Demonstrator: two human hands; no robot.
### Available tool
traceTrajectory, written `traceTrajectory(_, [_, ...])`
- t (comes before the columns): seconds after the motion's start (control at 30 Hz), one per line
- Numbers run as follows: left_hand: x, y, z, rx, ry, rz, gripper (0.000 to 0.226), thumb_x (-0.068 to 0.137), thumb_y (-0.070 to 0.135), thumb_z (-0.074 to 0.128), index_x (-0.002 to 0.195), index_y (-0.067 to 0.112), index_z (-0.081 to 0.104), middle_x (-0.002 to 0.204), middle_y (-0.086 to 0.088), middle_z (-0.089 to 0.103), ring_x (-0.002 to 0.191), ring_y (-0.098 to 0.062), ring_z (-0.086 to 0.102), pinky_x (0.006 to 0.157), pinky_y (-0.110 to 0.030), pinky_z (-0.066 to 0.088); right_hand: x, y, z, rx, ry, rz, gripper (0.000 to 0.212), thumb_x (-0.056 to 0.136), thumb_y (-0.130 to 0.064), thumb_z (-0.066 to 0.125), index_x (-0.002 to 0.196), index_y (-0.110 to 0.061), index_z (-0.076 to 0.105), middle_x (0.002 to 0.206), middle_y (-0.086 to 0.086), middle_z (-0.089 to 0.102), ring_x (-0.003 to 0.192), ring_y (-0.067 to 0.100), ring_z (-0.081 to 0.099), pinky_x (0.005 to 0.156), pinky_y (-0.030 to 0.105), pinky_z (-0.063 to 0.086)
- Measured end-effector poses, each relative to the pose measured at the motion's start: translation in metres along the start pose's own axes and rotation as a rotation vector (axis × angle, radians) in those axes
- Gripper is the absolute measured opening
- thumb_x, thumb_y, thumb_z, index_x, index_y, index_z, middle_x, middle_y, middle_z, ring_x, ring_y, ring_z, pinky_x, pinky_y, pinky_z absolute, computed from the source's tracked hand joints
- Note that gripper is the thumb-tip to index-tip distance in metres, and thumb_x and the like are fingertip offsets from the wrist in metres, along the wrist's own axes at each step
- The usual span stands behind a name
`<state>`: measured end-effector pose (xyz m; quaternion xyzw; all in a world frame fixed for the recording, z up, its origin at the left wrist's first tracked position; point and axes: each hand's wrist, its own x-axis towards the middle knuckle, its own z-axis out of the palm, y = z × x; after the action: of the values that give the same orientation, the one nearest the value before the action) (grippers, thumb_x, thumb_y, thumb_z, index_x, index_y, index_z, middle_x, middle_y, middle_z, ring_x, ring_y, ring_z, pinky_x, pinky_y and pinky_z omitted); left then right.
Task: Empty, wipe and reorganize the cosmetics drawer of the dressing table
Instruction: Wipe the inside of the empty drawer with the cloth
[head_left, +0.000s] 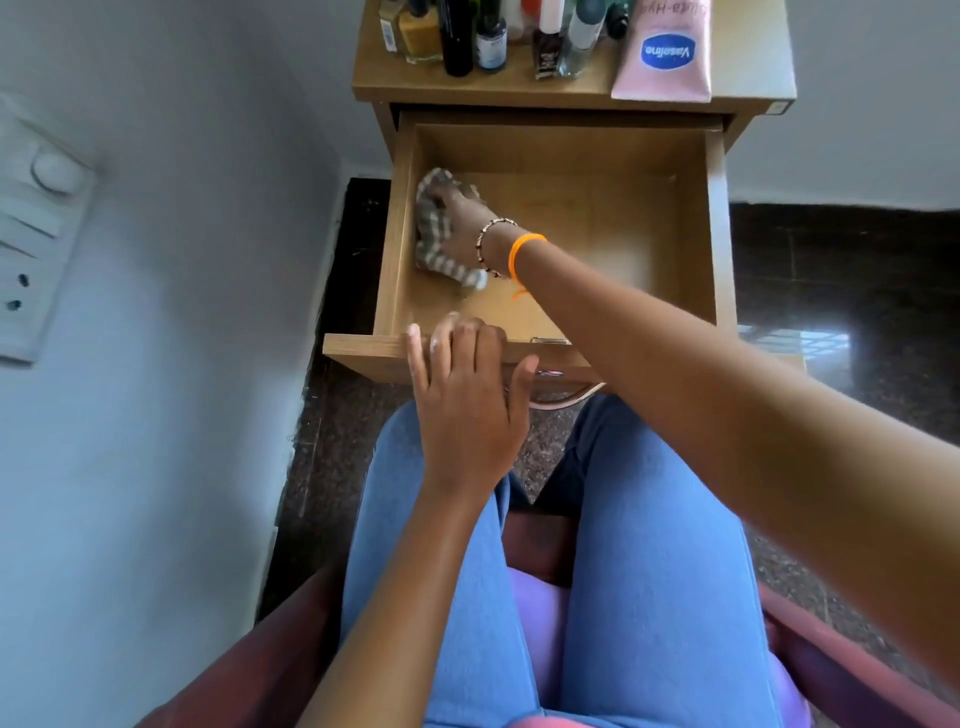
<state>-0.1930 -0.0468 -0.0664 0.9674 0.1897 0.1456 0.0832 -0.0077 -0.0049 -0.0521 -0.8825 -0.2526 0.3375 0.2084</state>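
The wooden drawer (597, 156) is pulled out of the dressing table (519, 91) and holds nothing but a cloth. My right hand (462, 218) reaches across into its left side and presses a grey-and-white checked cloth (436, 244) against the drawer floor by the left wall. My left hand (465, 389) rests on the drawer's front edge (363, 353), fingers curled over the rim. Several cosmetics bottles (491, 36) and a pink Vaseline tube (665, 52) stand on the table top.
A white wall with a switch and socket panel (31, 228) is close on the left. Dark speckled floor (831, 270) lies on both sides of the table. I sit on a chair with reddish arms (841, 654), knees under the drawer front.
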Motion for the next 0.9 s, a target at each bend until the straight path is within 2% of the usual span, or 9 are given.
traceTrajectory(0.07, [0.0, 0.0, 0.0, -0.002, -0.004, -0.005, 0.039, 0.097, 0.042, 0.033, 0.104, 0.011, 0.055, 0.111, -0.008, 0.059, 0.122, -0.029, 0.046, 0.115, -0.05, 0.015, -0.008, 0.005, -0.003, -0.16, -0.069, -0.144, 0.06, 0.086, -0.009, 0.053, 0.142, -0.014, 0.031, 0.132, 0.013, 0.047, 0.114, 0.03, 0.051, 0.09, 0.037, 0.048])
traceTrajectory(0.1, [-0.001, -0.001, 0.0, -0.006, -0.01, -0.004, 0.039, 0.097, 0.042, 0.032, 0.104, 0.011, 0.055, 0.111, -0.007, 0.059, 0.122, -0.029, 0.047, 0.115, -0.049, 0.014, -0.009, 0.012, -0.007, -0.196, -0.158, -0.138, 0.059, 0.084, -0.004, 0.053, 0.139, -0.017, 0.039, 0.128, 0.009, 0.053, 0.107, 0.027, 0.056, 0.086, 0.036, 0.05])
traceTrajectory(0.27, [-0.001, 0.002, 0.0, 0.006, -0.018, 0.009, 0.041, 0.098, 0.043, 0.031, 0.103, 0.01, 0.056, 0.115, -0.009, 0.06, 0.123, -0.03, 0.049, 0.114, -0.049, 0.015, -0.06, 0.032, -0.022, -0.562, -0.488, -0.093, 0.018, 0.09, -0.005, 0.045, 0.089, -0.014, 0.06, 0.091, 0.008, 0.057, 0.076, 0.021, 0.05, 0.06, 0.034, 0.047])
traceTrajectory(0.37, [-0.001, 0.001, -0.002, -0.004, -0.042, 0.022, 0.041, 0.098, 0.044, 0.029, 0.105, 0.013, 0.057, 0.116, -0.006, 0.059, 0.126, -0.029, 0.047, 0.115, -0.048, 0.012, -0.078, 0.044, -0.059, -1.031, -0.419, 0.044, 0.028, 0.093, -0.006, 0.046, 0.116, -0.003, 0.061, 0.117, 0.016, 0.059, 0.101, 0.03, 0.058, 0.084, 0.036, 0.048])
traceTrajectory(0.43, [0.002, -0.001, -0.002, -0.005, -0.038, 0.02, 0.041, 0.098, 0.044, 0.028, 0.105, 0.015, 0.056, 0.116, -0.004, 0.059, 0.127, -0.028, 0.046, 0.115, -0.048, 0.012, -0.072, 0.073, -0.076, -1.002, -0.24, 0.147, 0.031, 0.09, -0.012, 0.054, 0.118, -0.004, 0.06, 0.117, 0.016, 0.06, 0.102, 0.032, 0.058, 0.08, 0.034, 0.049])
traceTrajectory(0.57, [0.003, -0.001, 0.0, 0.001, -0.027, 0.017, 0.04, 0.099, 0.044, 0.029, 0.106, 0.015, 0.055, 0.117, -0.004, 0.058, 0.127, -0.028, 0.046, 0.115, -0.047, 0.01, -0.062, 0.13, -0.073, -0.788, 0.132, 0.107, 0.049, 0.095, -0.011, 0.046, 0.141, -0.002, 0.033, 0.146, 0.024, 0.032, 0.136, 0.041, 0.03, 0.112, 0.053, 0.026])
traceTrajectory(0.67, [0.004, -0.002, 0.0, 0.014, -0.034, 0.016, 0.039, 0.099, 0.044, 0.029, 0.106, 0.015, 0.054, 0.118, -0.004, 0.058, 0.127, -0.028, 0.045, 0.115, -0.048, 0.011, -0.064, 0.134, -0.049, -0.918, 0.013, 0.184, 0.061, 0.096, -0.015, 0.041, 0.148, -0.005, 0.011, 0.154, 0.02, 0.018, 0.139, 0.039, 0.026, 0.107, 0.051, 0.033])
traceTrajectory(0.8, [0.003, -0.002, 0.002, 0.011, -0.043, 0.018, 0.043, 0.098, 0.045, 0.026, 0.116, 0.016, 0.052, 0.131, -0.005, 0.052, 0.133, -0.028, 0.039, 0.115, -0.049, 0.01, -0.084, 0.114, -0.024, -0.908, -0.254, 0.123, 0.039, 0.095, -0.016, 0.037, 0.132, -0.011, 0.049, 0.138, 0.009, 0.049, 0.12, 0.029, 0.051, 0.101, 0.035, 0.043])
traceTrajectory(0.9, [0.002, -0.003, 0.001, -0.011, -0.049, 0.018, 0.051, 0.098, 0.046, 0.024, 0.133, 0.015, 0.045, 0.145, -0.006, 0.041, 0.141, -0.028, 0.028, 0.116, -0.047, 0.004, -0.088, 0.097, -0.044, -0.83, -0.322, 0.213, 0.035, 0.088, -0.006, 0.042, 0.119, -0.005, 0.06, 0.114, 0.015, 0.062, 0.085, 0.028, 0.053, 0.071, 0.027, 0.047])
